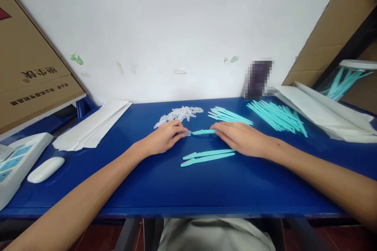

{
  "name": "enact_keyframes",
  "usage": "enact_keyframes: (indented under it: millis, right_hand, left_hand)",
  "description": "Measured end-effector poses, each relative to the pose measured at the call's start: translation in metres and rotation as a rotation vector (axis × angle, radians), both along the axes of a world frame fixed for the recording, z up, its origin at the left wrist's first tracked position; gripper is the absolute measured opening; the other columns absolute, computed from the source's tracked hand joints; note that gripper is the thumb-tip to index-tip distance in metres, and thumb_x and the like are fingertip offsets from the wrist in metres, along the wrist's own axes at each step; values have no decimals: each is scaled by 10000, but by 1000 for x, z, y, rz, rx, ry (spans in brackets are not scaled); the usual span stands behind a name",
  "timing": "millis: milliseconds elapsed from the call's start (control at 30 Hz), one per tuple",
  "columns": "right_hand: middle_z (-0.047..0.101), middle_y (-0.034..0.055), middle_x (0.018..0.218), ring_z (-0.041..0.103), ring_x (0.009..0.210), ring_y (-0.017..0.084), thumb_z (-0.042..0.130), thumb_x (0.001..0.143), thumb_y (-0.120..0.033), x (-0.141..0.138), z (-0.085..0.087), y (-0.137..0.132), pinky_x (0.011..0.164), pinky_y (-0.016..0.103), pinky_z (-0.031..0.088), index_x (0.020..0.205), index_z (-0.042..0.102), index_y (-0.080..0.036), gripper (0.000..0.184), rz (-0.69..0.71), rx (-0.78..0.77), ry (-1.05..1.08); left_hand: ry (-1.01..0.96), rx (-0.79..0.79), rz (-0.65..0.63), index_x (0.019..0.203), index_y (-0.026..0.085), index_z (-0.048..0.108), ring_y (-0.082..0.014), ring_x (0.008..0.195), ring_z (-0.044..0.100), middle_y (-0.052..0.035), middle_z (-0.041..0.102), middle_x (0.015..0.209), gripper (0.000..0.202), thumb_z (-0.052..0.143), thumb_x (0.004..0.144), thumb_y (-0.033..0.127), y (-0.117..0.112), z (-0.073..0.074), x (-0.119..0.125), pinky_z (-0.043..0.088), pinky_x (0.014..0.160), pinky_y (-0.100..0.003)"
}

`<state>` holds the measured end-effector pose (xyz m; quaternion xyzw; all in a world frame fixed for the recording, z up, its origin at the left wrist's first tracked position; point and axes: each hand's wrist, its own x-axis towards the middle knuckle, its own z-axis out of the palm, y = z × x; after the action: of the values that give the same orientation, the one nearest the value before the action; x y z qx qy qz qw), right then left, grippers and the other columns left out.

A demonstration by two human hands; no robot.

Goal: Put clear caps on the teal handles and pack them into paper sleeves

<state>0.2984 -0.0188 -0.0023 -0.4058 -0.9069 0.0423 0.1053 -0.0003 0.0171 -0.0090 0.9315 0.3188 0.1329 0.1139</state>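
Between thumb and fingers, my left hand [167, 137] pinches a small clear plastic cap [187, 133]. My right hand [240, 136] is closed on the handle of a turquoise eyebrow razor [203, 131], whose blade end points left at the cap. Cap and razor tip are very close; whether they touch I cannot tell. Below the hands, two turquoise razors [207, 157] lie side by side on the blue table [165, 188]. A heap of clear caps [182, 113] is just beyond my left hand. Behind my right hand rests a small fanned group of razors [228, 114].
A larger razor pile [277, 115] lies at the right, beside white sheets [326, 113] and a clear tub of razors [347, 80]. On the left are folded white sheets [97, 123], a white mouse [46, 169] and a power strip [22, 162]. Cardboard [35, 55] and a wall [176, 27] border the table.
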Motion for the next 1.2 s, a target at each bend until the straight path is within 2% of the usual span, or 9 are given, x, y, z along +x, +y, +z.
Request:
enact_keyframes:
  millis: [300,567,900,1100,1200]
  right_hand:
    - [698,86,968,655,797,224,352,1041,-346,-1,-1,-1,672,312,431,1123,594,-215,287,15,0,42]
    - [691,86,972,650,815,226,315,1051,-341,-2,0,-1,709,323,450,1120,581,-207,305,26,-54,52]
    - [689,99,963,645,821,235,308,1050,-325,-2,1,-1,701,333,447,1106,573,-197,299,16,-101,36]
    - [690,94,984,644,829,231,311,1050,-320,-2,2,-1,697,329,442,1111,570,-202,291,20,-113,52]
    - [687,94,993,643,848,231,301,1054,-318,-2,2,-2,722,334,444,1123,562,-199,295,19,-109,43]
  left_hand:
    - [-2,-10,-20,1239,195,667,-195,964,606,-93,622,1100,338,410,1052,312,-2,1,3,495,836,-312]
    - [-67,46,-25,1328,181,611,-207,1060,654,-93,706,1169,347,436,1035,247,-2,-3,5,511,930,-333]
    - [-95,103,26,1185,183,710,-208,977,707,-68,768,1051,289,503,991,240,-1,0,5,550,891,-325]
    - [-101,14,-34,1183,213,705,-191,980,696,-59,748,1131,274,513,988,234,-3,3,4,547,869,-308]
    - [-125,-19,-48,1249,213,669,-181,963,692,-81,693,1261,306,500,994,226,-4,4,4,554,849,-310]
